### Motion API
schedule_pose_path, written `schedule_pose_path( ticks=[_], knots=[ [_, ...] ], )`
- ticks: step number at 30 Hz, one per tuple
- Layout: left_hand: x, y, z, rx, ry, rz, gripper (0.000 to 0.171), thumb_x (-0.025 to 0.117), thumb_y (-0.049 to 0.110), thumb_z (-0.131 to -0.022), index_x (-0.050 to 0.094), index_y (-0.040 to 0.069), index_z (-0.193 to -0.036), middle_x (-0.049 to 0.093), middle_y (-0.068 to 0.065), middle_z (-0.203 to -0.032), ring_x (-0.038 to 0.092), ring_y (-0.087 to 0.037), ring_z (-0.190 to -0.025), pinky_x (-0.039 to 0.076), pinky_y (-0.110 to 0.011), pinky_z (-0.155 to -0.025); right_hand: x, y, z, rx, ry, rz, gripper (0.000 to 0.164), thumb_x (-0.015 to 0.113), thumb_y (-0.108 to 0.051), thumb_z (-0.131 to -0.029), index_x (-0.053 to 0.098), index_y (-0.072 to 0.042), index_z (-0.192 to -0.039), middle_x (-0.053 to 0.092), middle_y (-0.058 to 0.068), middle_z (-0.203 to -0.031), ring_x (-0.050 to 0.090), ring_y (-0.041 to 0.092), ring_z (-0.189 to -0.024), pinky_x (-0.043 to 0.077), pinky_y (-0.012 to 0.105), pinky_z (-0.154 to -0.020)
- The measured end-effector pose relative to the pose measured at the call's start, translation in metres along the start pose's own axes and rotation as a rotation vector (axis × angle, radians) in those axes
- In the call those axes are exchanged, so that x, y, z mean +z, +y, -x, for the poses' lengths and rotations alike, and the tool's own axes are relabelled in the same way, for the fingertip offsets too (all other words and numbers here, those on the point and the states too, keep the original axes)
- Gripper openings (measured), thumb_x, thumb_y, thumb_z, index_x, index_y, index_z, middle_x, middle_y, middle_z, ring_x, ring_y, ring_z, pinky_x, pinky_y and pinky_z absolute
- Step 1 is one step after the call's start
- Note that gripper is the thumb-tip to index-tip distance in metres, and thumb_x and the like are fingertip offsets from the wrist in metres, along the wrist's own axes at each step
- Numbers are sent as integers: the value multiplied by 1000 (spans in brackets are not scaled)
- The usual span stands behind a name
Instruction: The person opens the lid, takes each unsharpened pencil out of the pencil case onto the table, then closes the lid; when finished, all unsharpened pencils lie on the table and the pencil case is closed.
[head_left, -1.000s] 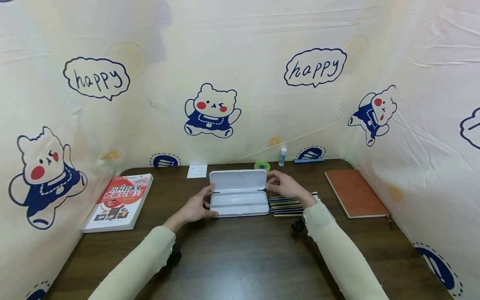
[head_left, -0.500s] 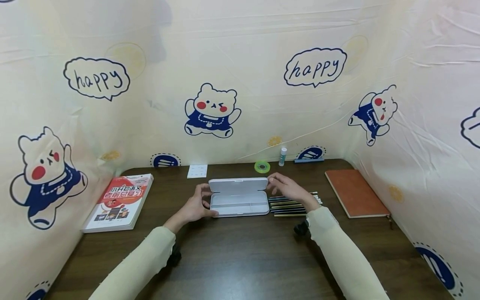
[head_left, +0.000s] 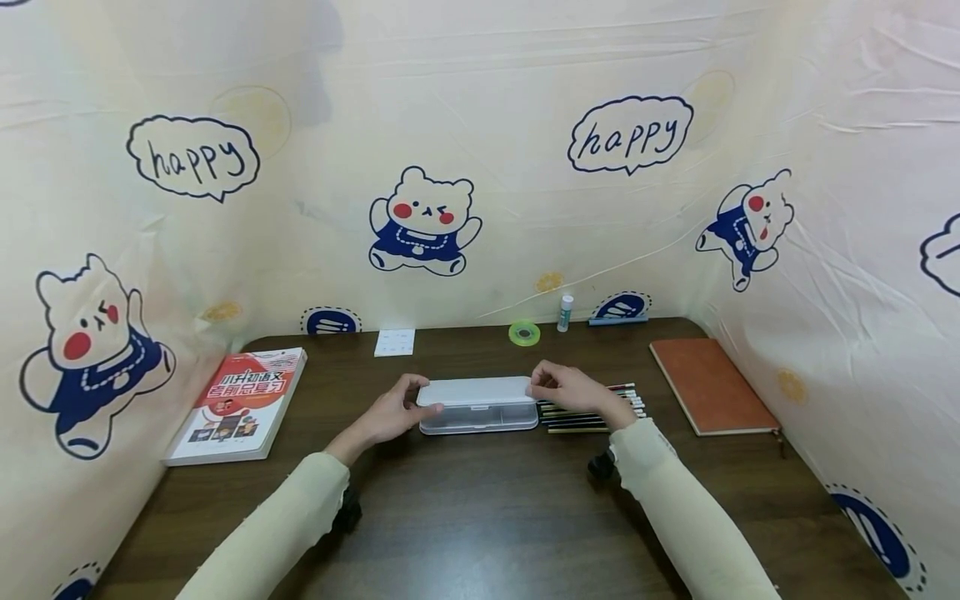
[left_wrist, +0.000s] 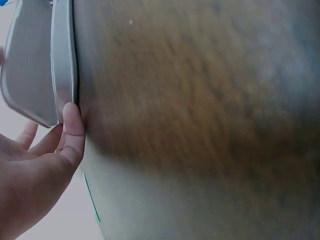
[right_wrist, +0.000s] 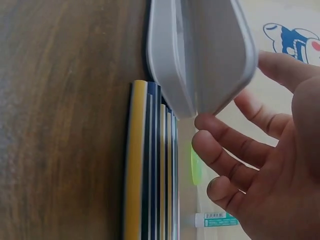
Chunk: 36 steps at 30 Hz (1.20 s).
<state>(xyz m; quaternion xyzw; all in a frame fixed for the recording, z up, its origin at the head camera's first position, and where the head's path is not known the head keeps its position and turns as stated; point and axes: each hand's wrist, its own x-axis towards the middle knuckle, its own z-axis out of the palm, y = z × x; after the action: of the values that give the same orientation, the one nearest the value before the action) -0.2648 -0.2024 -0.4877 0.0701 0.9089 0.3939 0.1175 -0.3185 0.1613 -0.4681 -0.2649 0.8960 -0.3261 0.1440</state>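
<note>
A white pencil case [head_left: 480,419] lies on the table with its hinged lid [head_left: 476,390] tilted partway down over the compartments. My left hand [head_left: 392,408] grips the case's left end; in the left wrist view the thumb [left_wrist: 74,122] is at the front corner of the base, with other fingers behind. At the right end, my right hand [head_left: 572,389] holds the lid's corner between thumb and fingers. In the right wrist view, several fingertips curl beside the case's end. A row of pencils [right_wrist: 137,165] lies right beside the case, partly under the right hand in the head view.
At the back stand or lie a white card [head_left: 394,342], a green tape roll [head_left: 524,333], a glue stick [head_left: 565,313] and a slim blue object [head_left: 617,321]. A thick book [head_left: 236,404] is on the left, a brown notebook [head_left: 712,387] on the right.
The lid has swung from upright and wide open down toward the base. My right hand has come down and nearer with it, while the left hand stays at the left end.
</note>
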Motion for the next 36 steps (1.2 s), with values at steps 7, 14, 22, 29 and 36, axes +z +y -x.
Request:
schedule_pose_path(
  ticks=[7, 14, 22, 29, 36],
  knots=[
    [2, 3, -1, -5, 16, -65, 83, 69, 60, -86, 38, 17, -149, 50, -14, -144, 55, -26, -112, 50, -42, -91, 8, -1, 0, -16, -10, 97, 45, 65, -42, -95, 59, -18, -133, 65, 6, -128, 61, 20, -110, 51, 42, -95],
    [3, 2, -5, 27, 15, -166, 94, 78, 54, -80, 38, 10, -152, 52, -15, -139, 54, -23, -102, 49, -36, -85, 13, -6, -1, -14, -9, 206, 56, 70, -42, -92, 56, -17, -140, 62, 9, -133, 59, 23, -115, 50, 46, -99],
    [4, 0, -5, 27, 23, -157, 94, 82, 51, -77, 41, 9, -150, 52, -15, -135, 54, -21, -95, 48, -32, -77, 17, -5, -4, 14, -5, 224, 57, 72, -41, -91, 56, -20, -141, 61, 7, -132, 58, 22, -116, 49, 45, -101],
    [5, 0, -4, 26, 29, -161, 94, 84, 48, -77, 41, 9, -150, 53, -13, -130, 54, -19, -91, 46, -29, -73, 19, -6, -4, 25, 3, 227, 58, 74, -41, -89, 56, -20, -140, 60, 8, -135, 59, 23, -117, 49, 46, -101],
    [1, 1, -2, 54, -5, -192, 93, 81, 48, -80, 39, 7, -152, 54, -14, -133, 55, -18, -93, 49, -31, -75, 12, -4, 1, -11, 5, 214, 54, 72, -38, -92, 57, -17, -139, 61, 8, -134, 62, 24, -117, 51, 44, -99]
  ],
)
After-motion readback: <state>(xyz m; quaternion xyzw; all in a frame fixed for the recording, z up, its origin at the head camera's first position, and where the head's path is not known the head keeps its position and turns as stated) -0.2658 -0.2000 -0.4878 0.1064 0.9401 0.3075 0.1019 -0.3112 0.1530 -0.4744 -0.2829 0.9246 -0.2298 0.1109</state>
